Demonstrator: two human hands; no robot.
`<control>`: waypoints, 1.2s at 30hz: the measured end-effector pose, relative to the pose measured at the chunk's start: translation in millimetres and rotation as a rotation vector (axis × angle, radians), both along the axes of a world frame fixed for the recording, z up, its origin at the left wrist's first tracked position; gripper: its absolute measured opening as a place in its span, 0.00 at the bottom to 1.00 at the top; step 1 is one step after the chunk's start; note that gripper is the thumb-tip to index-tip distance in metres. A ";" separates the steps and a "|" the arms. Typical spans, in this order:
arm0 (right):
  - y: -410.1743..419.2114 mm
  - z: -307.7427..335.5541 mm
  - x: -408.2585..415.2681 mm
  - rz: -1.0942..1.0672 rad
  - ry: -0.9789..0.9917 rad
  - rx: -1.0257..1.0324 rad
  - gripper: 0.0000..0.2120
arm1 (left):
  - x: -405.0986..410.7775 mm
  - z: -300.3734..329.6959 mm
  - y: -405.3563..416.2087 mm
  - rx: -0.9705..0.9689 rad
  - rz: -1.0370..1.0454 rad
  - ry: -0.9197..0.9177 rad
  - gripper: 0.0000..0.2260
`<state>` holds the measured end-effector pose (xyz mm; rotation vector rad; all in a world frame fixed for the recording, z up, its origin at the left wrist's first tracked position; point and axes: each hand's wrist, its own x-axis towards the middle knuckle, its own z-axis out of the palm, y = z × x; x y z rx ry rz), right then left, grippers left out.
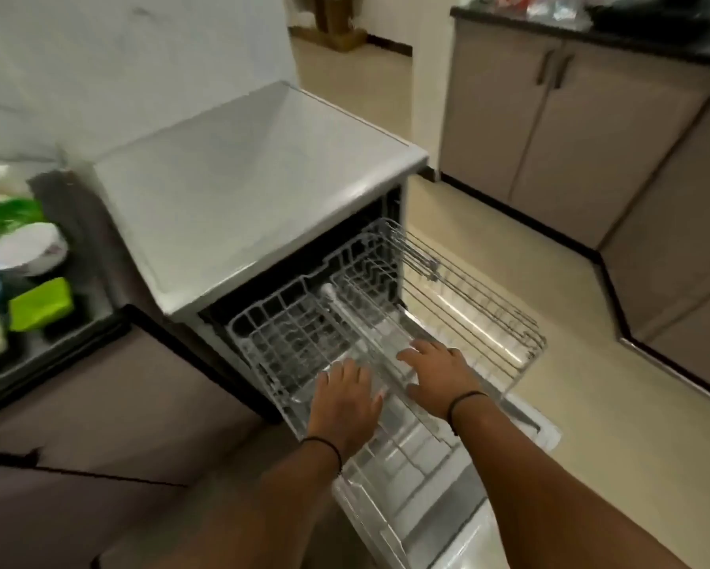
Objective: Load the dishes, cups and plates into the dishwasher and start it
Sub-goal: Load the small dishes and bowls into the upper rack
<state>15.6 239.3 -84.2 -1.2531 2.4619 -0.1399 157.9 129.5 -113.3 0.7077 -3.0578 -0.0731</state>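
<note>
The dishwasher (258,190) stood open, its door (439,507) dropped flat and the wire rack (304,326) drawn out over it, with nothing in it. Both hands lay spread, fingers straight, on the rack's near part: the left hand (345,400) toward its left side, the right hand (439,375) just beside it, neither gripping anything that I could make out. The dishes (24,281) (a white bowl, green and pale containers) waited on the worktop (70,388) well off to the left, so the left hand was the nearer one for a first reach, in my judgement
</note>
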 end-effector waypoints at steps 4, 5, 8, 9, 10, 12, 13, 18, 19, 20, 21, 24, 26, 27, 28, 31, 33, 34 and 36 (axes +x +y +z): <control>-88.6 52.3 24.4 0.121 0.067 -0.114 0.26 | 40.6 54.0 -85.9 -0.132 0.187 0.150 0.23; -104.1 61.9 28.5 0.126 0.074 -0.149 0.27 | 44.6 66.7 -98.5 -0.156 0.194 0.179 0.24; -173.1 103.4 68.9 0.265 0.102 -0.258 0.28 | 90.1 110.6 -151.0 -0.257 0.281 0.291 0.20; -197.2 116.4 85.1 0.324 0.101 -0.286 0.28 | 108.5 126.1 -168.9 -0.282 0.327 0.314 0.18; -213.7 126.3 95.7 0.364 0.090 -0.299 0.29 | 120.2 138.1 -181.5 -0.297 0.364 0.332 0.17; -252.1 150.6 129.1 0.445 0.080 -0.328 0.29 | 159.7 163.9 -210.9 -0.326 0.483 0.337 0.17; -267.6 159.6 143.7 0.479 0.085 -0.339 0.29 | 178.7 173.9 -222.5 -0.327 0.540 0.324 0.18; -328.0 175.3 204.7 0.531 0.028 -0.368 0.29 | 255.6 194.6 -260.7 -0.162 0.822 0.279 0.24; -344.0 169.3 216.2 0.541 0.003 -0.369 0.29 | 269.2 189.6 -271.7 -0.082 0.899 0.311 0.26; -354.4 163.2 223.2 0.537 -0.024 -0.370 0.30 | 278.2 185.4 -280.1 0.012 0.970 0.363 0.29; -367.4 155.4 230.0 0.530 -0.056 -0.368 0.31 | 287.5 178.2 -292.5 0.115 1.035 0.421 0.33; -400.7 135.6 240.6 0.477 -0.122 -0.357 0.40 | 307.4 157.9 -328.9 0.283 1.088 0.485 0.42; -413.4 126.7 239.7 0.463 -0.146 -0.350 0.44 | 311.9 152.2 -346.0 0.347 1.036 0.489 0.47; -421.1 122.4 238.9 0.469 -0.149 -0.342 0.46 | 313.3 150.6 -355.9 0.375 1.011 0.495 0.48; -429.4 116.5 237.7 0.474 -0.150 -0.327 0.47 | 314.7 147.9 -365.7 0.400 0.990 0.492 0.48; -442.3 109.9 235.1 0.496 -0.130 -0.313 0.46 | 314.5 145.2 -380.9 0.421 0.909 0.418 0.43; -448.3 111.1 233.9 0.505 -0.141 -0.320 0.42 | 312.0 146.9 -383.5 0.412 0.895 0.405 0.38; -449.6 112.9 233.8 0.500 -0.157 -0.319 0.41 | 310.1 147.9 -383.4 0.413 0.903 0.430 0.36; -446.2 116.6 233.0 0.454 -0.203 -0.336 0.40 | 305.3 149.6 -380.0 0.447 0.939 0.507 0.32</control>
